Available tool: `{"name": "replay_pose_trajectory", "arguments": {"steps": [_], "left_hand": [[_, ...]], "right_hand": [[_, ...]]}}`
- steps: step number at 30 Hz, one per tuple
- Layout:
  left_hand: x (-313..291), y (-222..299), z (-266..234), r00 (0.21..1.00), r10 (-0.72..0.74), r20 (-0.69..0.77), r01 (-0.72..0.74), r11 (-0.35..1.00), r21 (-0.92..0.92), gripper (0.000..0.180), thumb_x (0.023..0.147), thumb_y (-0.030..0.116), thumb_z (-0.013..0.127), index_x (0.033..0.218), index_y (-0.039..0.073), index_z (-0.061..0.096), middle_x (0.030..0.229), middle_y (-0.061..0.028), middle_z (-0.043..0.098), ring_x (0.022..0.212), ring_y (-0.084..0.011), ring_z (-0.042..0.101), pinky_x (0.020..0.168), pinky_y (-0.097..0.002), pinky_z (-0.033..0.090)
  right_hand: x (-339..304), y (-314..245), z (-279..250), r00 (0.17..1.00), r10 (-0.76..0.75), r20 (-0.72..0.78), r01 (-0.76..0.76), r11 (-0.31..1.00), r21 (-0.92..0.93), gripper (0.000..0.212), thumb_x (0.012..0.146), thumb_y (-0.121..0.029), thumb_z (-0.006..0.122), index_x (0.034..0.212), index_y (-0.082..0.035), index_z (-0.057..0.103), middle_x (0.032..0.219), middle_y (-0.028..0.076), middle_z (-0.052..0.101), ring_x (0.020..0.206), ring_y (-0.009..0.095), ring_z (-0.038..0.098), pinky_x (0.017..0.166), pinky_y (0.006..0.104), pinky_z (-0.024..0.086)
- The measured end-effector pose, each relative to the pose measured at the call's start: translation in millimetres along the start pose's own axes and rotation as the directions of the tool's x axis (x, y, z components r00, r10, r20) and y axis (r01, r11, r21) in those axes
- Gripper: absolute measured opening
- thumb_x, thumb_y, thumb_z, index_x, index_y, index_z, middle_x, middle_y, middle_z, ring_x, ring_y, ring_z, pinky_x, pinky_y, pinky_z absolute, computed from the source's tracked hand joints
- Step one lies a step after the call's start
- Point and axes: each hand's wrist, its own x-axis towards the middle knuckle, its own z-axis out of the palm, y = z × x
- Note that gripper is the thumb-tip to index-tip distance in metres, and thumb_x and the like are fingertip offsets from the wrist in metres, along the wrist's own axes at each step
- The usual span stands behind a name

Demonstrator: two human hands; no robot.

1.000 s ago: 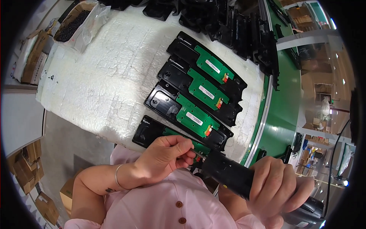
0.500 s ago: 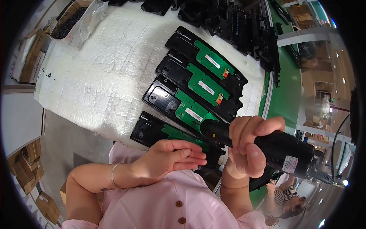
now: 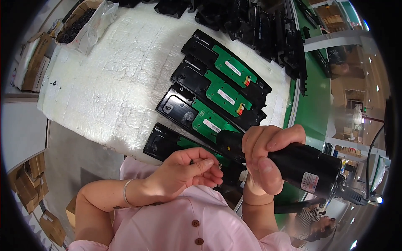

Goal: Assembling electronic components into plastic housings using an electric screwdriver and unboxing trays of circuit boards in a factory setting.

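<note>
My right hand [image 3: 268,157] is wrapped round a black electric screwdriver [image 3: 303,167], whose front end points left over the nearest black plastic panels. Its tip is hard to make out against the dark parts. In front of my body, my left hand [image 3: 184,173] is turned partly palm up with its fingers curled. A small dark piece [image 3: 191,162], perhaps a screw, shows between thumb and forefinger. Several black panels with green circuit boards lie in a slanted row: a far one [image 3: 233,67], a second [image 3: 226,97], a third [image 3: 209,123] and the nearest [image 3: 161,142], partly covered by my left hand.
A box of small black pieces [image 3: 77,27], lined with plastic, stands at the far left of the white padded worktop [image 3: 104,83]. More black plastic housings [image 3: 251,25] are heaped along the back right. A cable [image 3: 368,167] runs up at right. Another person [image 3: 312,221] is at lower right.
The fingers of my left hand have curled in from nearly straight, and a small dark piece now shows there. My right hand and the screwdriver have shifted slightly left.
</note>
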Motion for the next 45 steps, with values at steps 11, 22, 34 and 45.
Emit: {"name": "replay_pose_trajectory", "arguments": {"steps": [11,22,34,45], "left_hand": [[8,3,4,0.991,0.094,-0.091,-0.103,0.99,-0.099,0.014,0.088,0.012,0.047,0.094,0.003,0.055,0.085,-0.006,0.058,0.077,-0.0132,0.056,0.071,-0.0241,0.046],[9,-6,10,1.0,0.011,-0.009,-0.012,0.99,-0.142,0.024,0.089,0.017,0.045,0.105,-0.001,0.05,0.096,-0.0101,0.056,0.088,-0.0168,0.055,0.079,-0.0268,0.045],[8,-2,4,0.994,-0.092,0.062,0.088,0.994,0.064,0.031,0.091,0.017,0.041,0.114,-0.004,0.043,0.103,-0.0157,0.054,0.096,-0.0224,0.055,0.086,-0.0294,0.044],[7,0,6,0.999,-0.022,-0.036,0.024,0.999,0.04,0.012,0.085,0.007,0.052,0.093,0.0,0.055,0.086,-0.0108,0.059,0.079,-0.018,0.058,0.068,-0.0256,0.047]], "right_hand": [[1,-68,-2,0.937,-0.244,0.251,0.202,0.962,0.184,0.022,0.073,-0.005,0.06,0.08,-0.011,0.041,0.06,-0.002,0.047,0.051,0.008,0.047,0.048,0.0195,0.038],[-6,-65,-4,0.959,-0.198,0.204,0.166,0.972,0.166,0.021,0.073,-0.004,0.06,0.08,-0.01,0.042,0.06,-0.002,0.048,0.051,0.008,0.047,0.048,0.0199,0.037],[6,-2,-22,0.957,-0.173,-0.231,0.142,0.979,-0.144,0.024,0.066,-0.011,0.049,0.088,-0.006,0.04,0.051,-0.002,0.036,0.04,0.008,0.033,0.044,0.0236,0.028],[6,-1,-22,0.987,-0.091,-0.133,0.092,0.996,-0.004,0.027,0.07,-0.001,0.059,0.086,-0.006,0.039,0.058,0.004,0.044,0.048,0.013,0.04,0.045,0.0241,0.037]]}}
